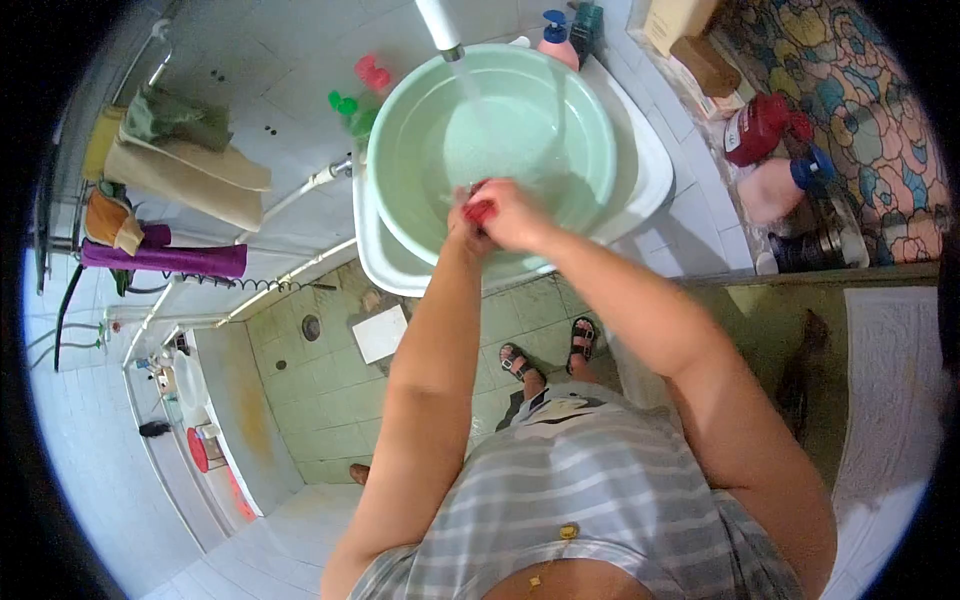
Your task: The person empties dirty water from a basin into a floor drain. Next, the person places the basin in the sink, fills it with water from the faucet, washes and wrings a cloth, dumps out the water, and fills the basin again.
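My left hand (463, 218) and my right hand (518, 214) are together over the near side of a light green plastic basin (386, 195). Both are closed around a small, wet-looking red thing (480, 211). Motion blur and my fingers hide its kind. The basin stands in a white sink (648, 165), with water in its bottom. From a white tap (445, 28) at the back, a stream of water runs down into the basin just beyond my hands.
Right of the sink, a ledge bears a red bottle (755, 130) and a pink pump bottle (772, 190). Another pump bottle (558, 45) stands behind the basin. Towels (185, 180) hang at the left. A white square (380, 334) lies on the tiled floor.
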